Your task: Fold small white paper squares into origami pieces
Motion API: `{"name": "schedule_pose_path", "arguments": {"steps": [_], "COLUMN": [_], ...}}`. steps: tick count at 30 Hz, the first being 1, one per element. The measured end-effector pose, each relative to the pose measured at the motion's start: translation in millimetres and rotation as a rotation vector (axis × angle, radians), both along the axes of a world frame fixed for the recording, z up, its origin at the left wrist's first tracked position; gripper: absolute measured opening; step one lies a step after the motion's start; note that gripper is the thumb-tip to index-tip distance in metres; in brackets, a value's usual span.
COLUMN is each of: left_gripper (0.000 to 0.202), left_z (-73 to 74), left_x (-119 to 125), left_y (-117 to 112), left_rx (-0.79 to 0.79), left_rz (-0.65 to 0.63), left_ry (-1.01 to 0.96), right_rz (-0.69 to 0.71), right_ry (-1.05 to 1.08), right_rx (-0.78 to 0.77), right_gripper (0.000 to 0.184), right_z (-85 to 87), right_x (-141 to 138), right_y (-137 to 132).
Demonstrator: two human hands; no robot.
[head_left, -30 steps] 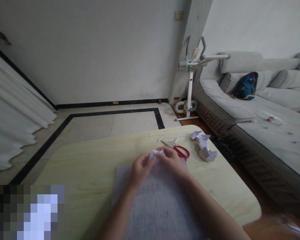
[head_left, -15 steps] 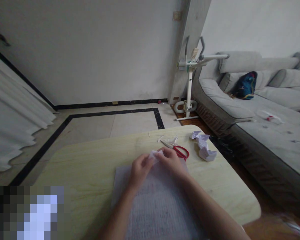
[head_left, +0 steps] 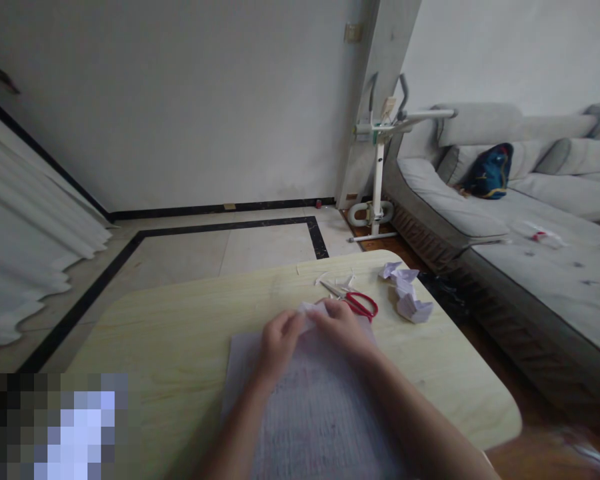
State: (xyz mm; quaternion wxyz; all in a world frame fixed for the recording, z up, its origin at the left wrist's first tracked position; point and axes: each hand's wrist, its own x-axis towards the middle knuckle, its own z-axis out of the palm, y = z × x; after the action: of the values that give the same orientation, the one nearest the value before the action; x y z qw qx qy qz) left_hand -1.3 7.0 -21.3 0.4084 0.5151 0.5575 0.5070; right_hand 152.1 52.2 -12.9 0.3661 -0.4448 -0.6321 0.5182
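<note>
Between my two hands is a small folded piece of white paper (head_left: 310,315). My left hand (head_left: 281,339) pinches its left side, and my right hand (head_left: 341,325) grips its right side; the fingers partly cover it. Under my hands and forearms lies a large sheet of paper (head_left: 315,420) covered in rows of writing. Just beyond my right hand rest scissors with red handles (head_left: 363,305), their blades pointing up and left. Thin white paper scraps (head_left: 347,280) are scattered by the blades. Farther right stand several folded white paper shapes (head_left: 414,308), close together.
The pale wooden table (head_left: 180,353) has rounded corners. A grey sofa (head_left: 555,267) with a dark blue bag (head_left: 491,172) runs along the right. White exercise equipment (head_left: 379,170) stands past the table, and a white curtain (head_left: 30,233) hangs at left. The lower left corner is pixelated.
Both hands stay at nearly the same spot, the fingers shifting slightly on the small paper, which shows a little less above them. The scissors and folded shapes have not moved.
</note>
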Motion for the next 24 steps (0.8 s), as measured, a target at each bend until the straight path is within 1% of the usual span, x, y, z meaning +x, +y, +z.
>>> {"name": "schedule_pose_path", "arguments": {"steps": [3,6,11,13,14,16,18,20,22,24], "left_gripper": [0.029,0.030,0.030,0.026,0.025,0.029,0.033,0.031,0.031,0.031], "left_z": [-1.7,-3.7,-4.7,-5.1,-5.3,-5.3,-4.8,-4.1,-4.1,-5.0], "left_x": [-0.2,-0.9,-1.5,-1.6,-1.7,-2.1,-2.4,-2.1,-1.3,-0.4], "left_y": [0.1,0.1,-1.1,-0.8,-0.4,1.0,2.5,3.5,3.8,3.5], "left_rx": [-0.023,-0.048,-0.043,0.007,0.059,0.198,0.329,0.398,0.402,0.363], "left_rz": [-0.033,-0.041,-0.027,0.022,0.061,0.112,0.077,-0.003,-0.057,-0.077], "left_ry": [-0.018,0.010,0.003,0.034,0.064,0.147,0.232,0.291,0.302,0.283], "right_rz": [-0.031,-0.046,0.023,0.017,0.005,-0.015,-0.031,-0.046,-0.062,-0.055], "right_ry": [-0.023,-0.036,0.000,0.017,0.024,0.036,0.042,0.043,0.036,0.033], "right_rx": [-0.005,-0.011,-0.026,-0.034,-0.032,-0.029,-0.040,-0.062,-0.080,-0.093], "right_gripper": [0.029,0.029,0.028,0.030,0.031,0.033,0.033,0.032,0.031,0.031], "right_z": [-1.1,-0.5,3.6,3.4,2.8,1.2,-0.1,-0.2,0.8,2.4], "right_x": [-0.4,-1.1,-0.7,-0.1,0.2,0.4,0.2,0.1,0.4,1.3], "right_y": [0.2,-0.7,-2.2,-1.9,-1.7,-1.1,-0.4,0.1,0.4,0.4]}}
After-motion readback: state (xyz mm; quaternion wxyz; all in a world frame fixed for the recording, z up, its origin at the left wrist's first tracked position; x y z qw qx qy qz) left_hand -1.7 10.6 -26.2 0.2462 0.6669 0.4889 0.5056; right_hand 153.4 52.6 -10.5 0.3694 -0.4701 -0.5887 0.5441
